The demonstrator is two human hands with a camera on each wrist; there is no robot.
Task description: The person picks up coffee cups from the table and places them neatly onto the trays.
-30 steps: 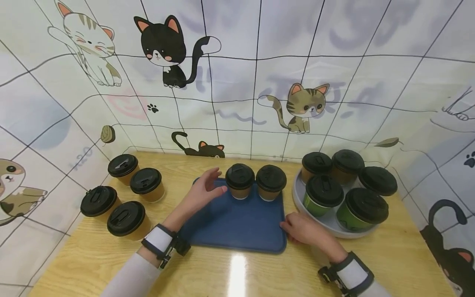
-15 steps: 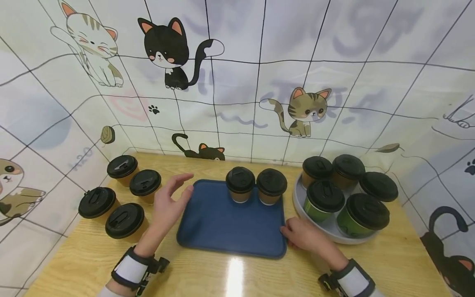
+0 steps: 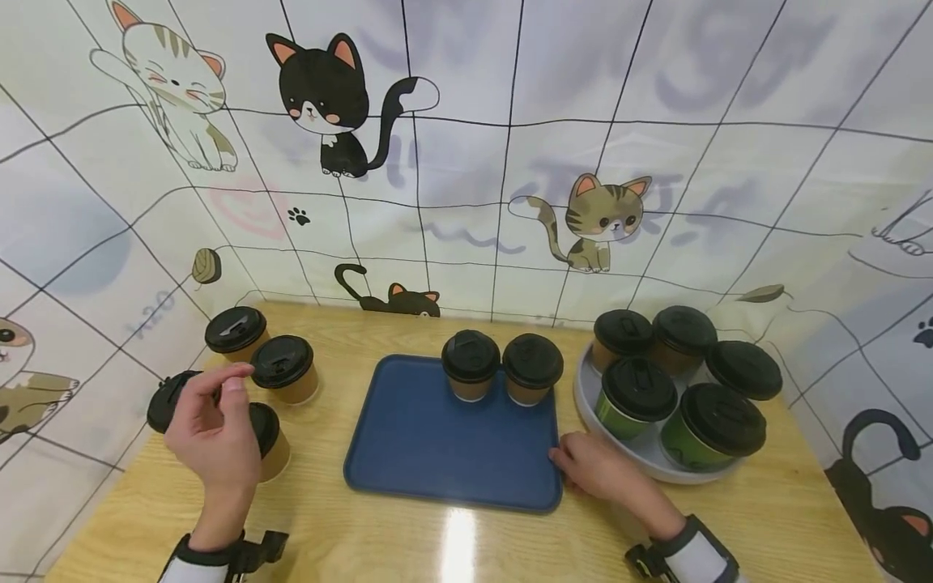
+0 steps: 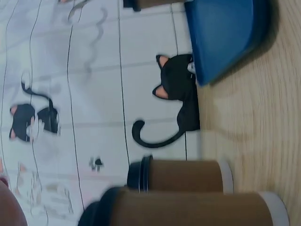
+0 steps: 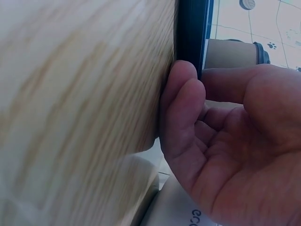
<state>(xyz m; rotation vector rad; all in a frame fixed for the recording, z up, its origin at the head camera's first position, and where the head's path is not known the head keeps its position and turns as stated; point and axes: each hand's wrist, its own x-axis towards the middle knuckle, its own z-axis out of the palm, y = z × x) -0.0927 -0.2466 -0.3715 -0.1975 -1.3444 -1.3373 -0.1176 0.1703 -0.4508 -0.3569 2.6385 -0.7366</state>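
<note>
My left hand point(image 3: 219, 433) hovers among the paper coffee cups on the left, fingers curved with a gap to the thumb and nothing held. It partly covers a left cup point(image 3: 166, 402) and a front cup point(image 3: 273, 453). Behind it stand another black-lidded cup point(image 3: 284, 368) and a back cup point(image 3: 235, 332). A blue tray point(image 3: 452, 461) lies mid-table, bearing two brown cups point(image 3: 470, 368) side by side along its back edge. My right hand point(image 3: 594, 465) grips the tray's right edge; the right wrist view shows its fingers point(image 5: 186, 101) and thumb at that rim.
Right of the blue tray, a round grey tray point(image 3: 685, 476) carries several lidded cups, among them a green cup point(image 3: 634, 397) and a larger green cup point(image 3: 710, 425). A cat-print sheet point(image 3: 466, 162) backs the wooden table point(image 3: 394, 534).
My left hand has moved left from beside the cups on the blue tray, across to the left group of cups. The right hand stays at the tray's right edge.
</note>
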